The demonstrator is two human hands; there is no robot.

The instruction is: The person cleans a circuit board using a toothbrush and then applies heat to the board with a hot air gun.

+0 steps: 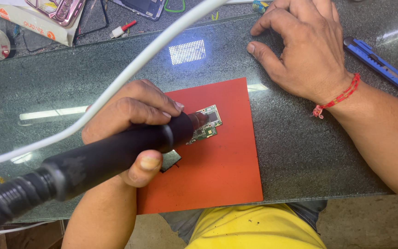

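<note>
The left hand (pixel 130 124) grips a black hot-air wand (pixel 93 161), nozzle down on a small green circuit board (pixel 207 123) lying on the red mat (pixel 222 175) mid-counter. This looks like the heating step; next calls for steady aim. Farther right, the right hand (pixel 305 46) rests flat, holding nothing.

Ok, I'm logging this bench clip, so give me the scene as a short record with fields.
left hand: grips black hot-air tool handle
tool tip: over small green circuit board
board rests on: orange mat
right hand: flat on dark glass worktop, holds nothing
nearby: blue utility knife, white cable
</note>
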